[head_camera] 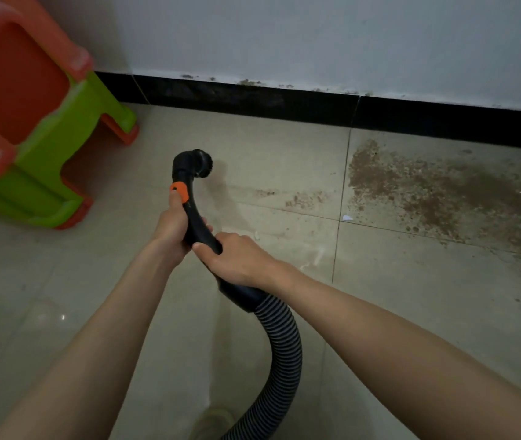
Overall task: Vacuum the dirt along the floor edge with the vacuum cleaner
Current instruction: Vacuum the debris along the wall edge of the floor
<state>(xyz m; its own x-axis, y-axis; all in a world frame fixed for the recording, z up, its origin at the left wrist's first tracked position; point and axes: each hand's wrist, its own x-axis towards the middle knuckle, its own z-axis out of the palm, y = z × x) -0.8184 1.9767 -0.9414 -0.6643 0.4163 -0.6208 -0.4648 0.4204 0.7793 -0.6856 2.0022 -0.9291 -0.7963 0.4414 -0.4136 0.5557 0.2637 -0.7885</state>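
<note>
I hold a black vacuum wand (194, 214) with both hands above the tiled floor. My left hand (172, 230) grips its upper part, thumb on an orange slider (179, 189). My right hand (237, 257) grips the wand lower down, just above the ribbed hose (281, 338), which curves down out of frame. The round brush nozzle (202, 160) points right and sits off the floor, left of the dirt. Brown dirt (437, 195) spreads over the tiles at right, near the black skirting (316, 103).
An orange and green plastic stool (30, 128) stands at the left against the wall. A smaller dirt patch (303, 198) and small white scraps (346, 217) lie between the nozzle and the large patch. Beige floor tiles (94, 281) extend toward me.
</note>
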